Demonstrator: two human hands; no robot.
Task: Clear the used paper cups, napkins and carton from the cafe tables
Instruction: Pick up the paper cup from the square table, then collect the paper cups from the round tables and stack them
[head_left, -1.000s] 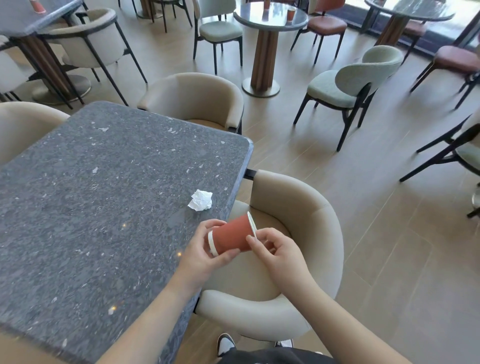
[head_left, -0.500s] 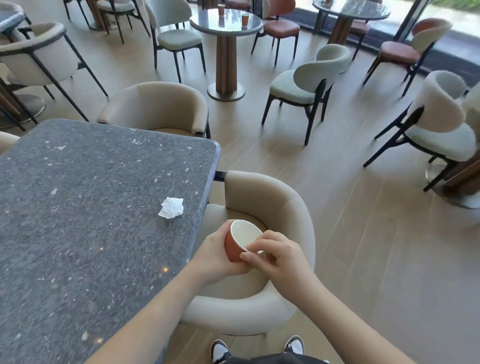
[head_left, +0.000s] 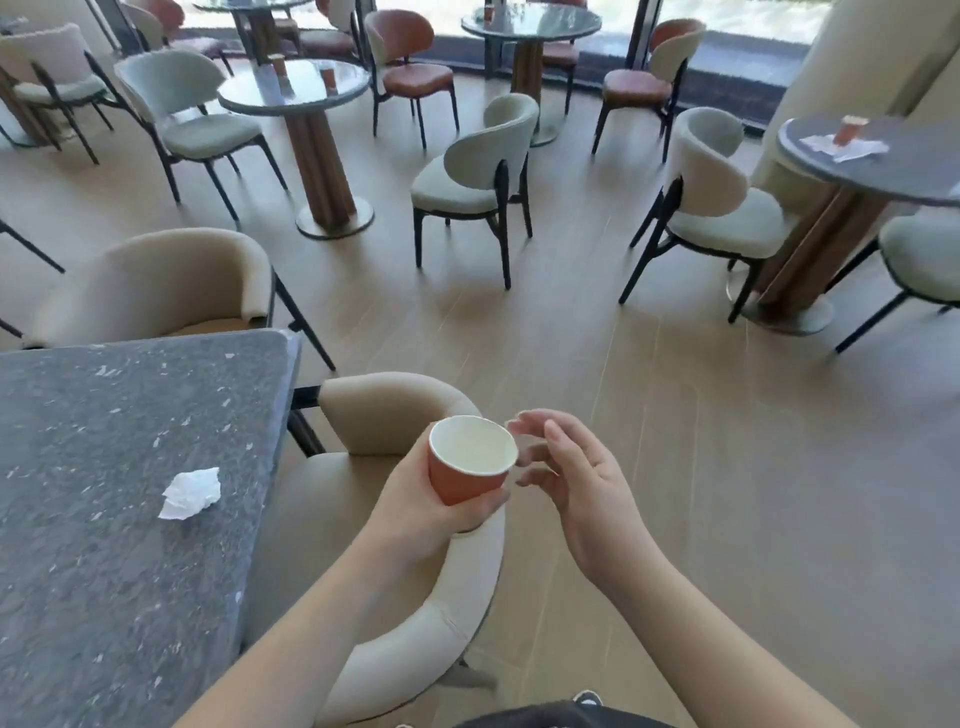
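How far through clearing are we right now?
Done: nothing visibly binned. In hand: left hand grips an orange paper cup; right hand is open beside it. Left: crumpled white napkin on the grey stone table, cups on round tables behind.

No legible txt anywhere

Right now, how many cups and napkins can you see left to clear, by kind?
Cups: 4. One in the left hand, two on the glass table, one on the right table.
Napkins: 2. One crumpled on the grey table, one flat under the right table's cup.
Cartons: 0 in view.
Total: 6
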